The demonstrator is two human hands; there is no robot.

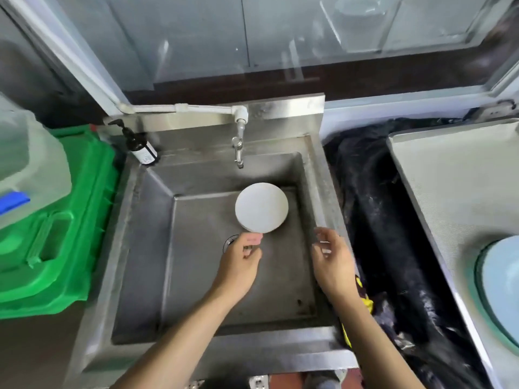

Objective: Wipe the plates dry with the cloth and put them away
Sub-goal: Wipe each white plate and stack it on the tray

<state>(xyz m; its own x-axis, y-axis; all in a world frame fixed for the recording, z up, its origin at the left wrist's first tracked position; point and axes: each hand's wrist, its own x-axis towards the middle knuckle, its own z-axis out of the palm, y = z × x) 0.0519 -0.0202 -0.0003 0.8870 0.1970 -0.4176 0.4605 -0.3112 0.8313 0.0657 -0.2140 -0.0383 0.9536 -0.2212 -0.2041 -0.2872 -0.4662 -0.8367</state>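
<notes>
The white plate (261, 211) is at the centre of the frame, over the sink (196, 270), pinched at its lower edge by the left hand (241, 258). The right hand (331, 258) is loosely curled, empty. No cloth is clearly visible, so fetching one probably comes next.

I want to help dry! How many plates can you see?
1 for sure: a white plate over the sink, pinched at its rim by the left hand. A pale blue dish at the right edge may be another.

You find no readable text here: the label on the dark pump bottle (139, 146), left of the tap (238, 148), blurs out.
</notes>
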